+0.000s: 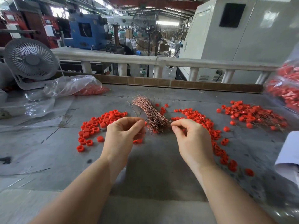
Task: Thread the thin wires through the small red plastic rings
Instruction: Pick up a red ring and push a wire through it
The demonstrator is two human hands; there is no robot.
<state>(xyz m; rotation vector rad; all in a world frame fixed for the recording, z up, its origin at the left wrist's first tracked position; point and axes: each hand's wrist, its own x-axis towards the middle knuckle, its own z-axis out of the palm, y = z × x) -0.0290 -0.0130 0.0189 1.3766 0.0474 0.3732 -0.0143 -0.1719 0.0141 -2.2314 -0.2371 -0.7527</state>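
Observation:
A bundle of thin copper wires (150, 112) lies on the grey table between my hands. Loose red plastic rings (98, 123) spread to its left, and several more rings (208, 125) lie to its right. A heap of rings with wires through them (252, 113) sits at the far right. My left hand (123, 136) has its fingers curled, thumb and forefinger pinched at the bundle's left side; what it pinches is too thin to tell. My right hand (189, 136) pinches a single thin wire at the bundle's lower right end.
A white desk fan (30, 62) stands at the back left. A clear bag holding red rings (76, 86) lies beside it, and another full bag (284, 88) bulges in at the right edge. Stray wires (48, 136) lie on the table's left. White paper (289, 152) sits at right.

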